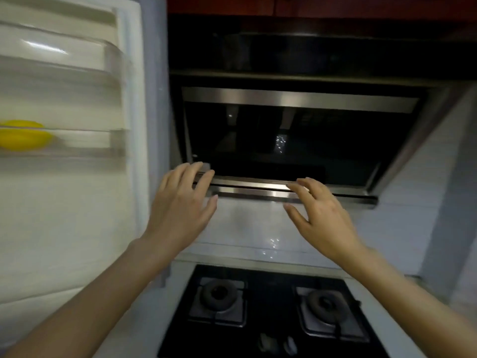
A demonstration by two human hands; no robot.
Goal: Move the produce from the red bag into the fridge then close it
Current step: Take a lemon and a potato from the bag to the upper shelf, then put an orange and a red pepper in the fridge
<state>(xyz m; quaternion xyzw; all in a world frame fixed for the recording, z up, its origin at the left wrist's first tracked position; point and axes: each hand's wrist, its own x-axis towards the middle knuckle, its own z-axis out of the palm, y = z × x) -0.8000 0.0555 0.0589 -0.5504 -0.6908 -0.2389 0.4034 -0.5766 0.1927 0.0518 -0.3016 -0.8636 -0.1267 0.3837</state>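
My left hand (180,205) and right hand (322,215) hover empty, fingers spread, above the stove (271,311); the fridge door (77,202) stands open left, holding yellow produce (24,135).

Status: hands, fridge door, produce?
Both hands open, empty, raised over stove. Fridge door open at left. Yellow produce on door shelf. Nothing blocking.

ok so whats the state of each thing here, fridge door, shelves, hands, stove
fridge door: open
lower door shelf: holds a yellow item
upper door shelf: nothing visible in it
left hand: open, holding nothing
right hand: open, holding nothing
stove burners: unlit
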